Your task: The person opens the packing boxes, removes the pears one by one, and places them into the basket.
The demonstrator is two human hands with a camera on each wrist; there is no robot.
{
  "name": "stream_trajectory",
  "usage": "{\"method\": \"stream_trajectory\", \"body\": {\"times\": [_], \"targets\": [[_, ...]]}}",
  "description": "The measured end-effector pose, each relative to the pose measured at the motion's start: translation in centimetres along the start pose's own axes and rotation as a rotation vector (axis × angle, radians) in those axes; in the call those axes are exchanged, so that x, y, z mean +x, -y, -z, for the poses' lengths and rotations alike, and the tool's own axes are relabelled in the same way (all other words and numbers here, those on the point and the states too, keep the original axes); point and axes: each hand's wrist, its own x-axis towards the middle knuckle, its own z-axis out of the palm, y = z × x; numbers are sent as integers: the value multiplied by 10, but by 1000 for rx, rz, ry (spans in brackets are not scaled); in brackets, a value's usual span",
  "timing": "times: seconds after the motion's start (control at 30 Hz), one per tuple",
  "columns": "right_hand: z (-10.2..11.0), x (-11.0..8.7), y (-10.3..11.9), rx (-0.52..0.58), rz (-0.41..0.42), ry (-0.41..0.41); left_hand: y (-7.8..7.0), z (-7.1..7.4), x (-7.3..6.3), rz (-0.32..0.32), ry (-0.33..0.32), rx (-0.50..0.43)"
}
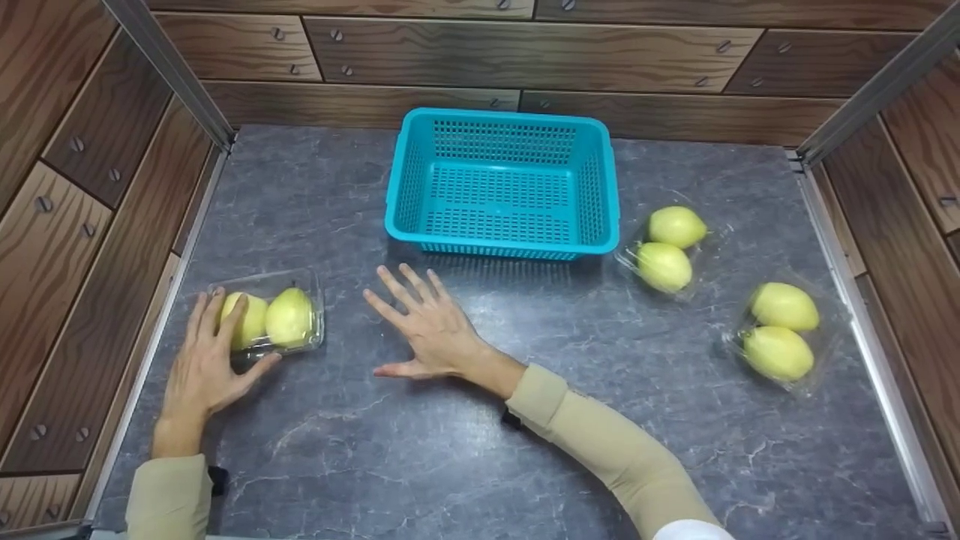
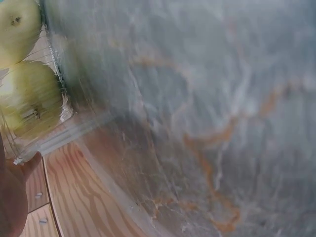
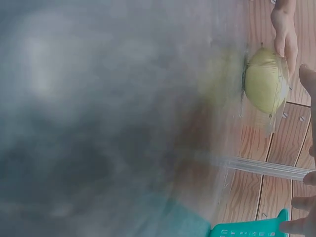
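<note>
A clear plastic clamshell pack of two yellow-green pears (image 1: 289,318) lies at the left of the table. My left hand (image 1: 204,367) holds its left end, fingers over the top and thumb along the near edge. In the left wrist view, the thumb (image 2: 33,165) meets a corner of the pack, with both pears (image 2: 32,96) visible through the plastic. My right hand (image 1: 442,334) is held over the middle of the table, fingers spread and holding nothing. In the right wrist view, its fingers (image 3: 301,224) show at the right edge, apart from the pack.
A turquoise perforated basket (image 1: 501,250) stands at the back middle with nothing in it. Two more clear packs of paired pears (image 1: 664,267) (image 1: 778,354) lie on the right side of the grey marbled table (image 1: 465,465). Wood-patterned walls (image 1: 525,52) enclose the back and sides.
</note>
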Motion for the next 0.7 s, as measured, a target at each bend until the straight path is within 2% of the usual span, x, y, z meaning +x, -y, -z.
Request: {"method": "stream_trajectory", "body": {"times": [0.17, 0.33, 0.53, 0.7], "targets": [[0, 14, 5, -12, 21, 31, -6, -1, 1, -9, 3, 2], [-7, 24, 10, 28, 28, 53, -14, -3, 1, -19, 2, -8], [-12, 31, 11, 46, 16, 107, -22, -7, 1, -51, -1, -9], [-13, 34, 12, 49, 24, 112, -29, -10, 1, -69, -2, -10]]}}
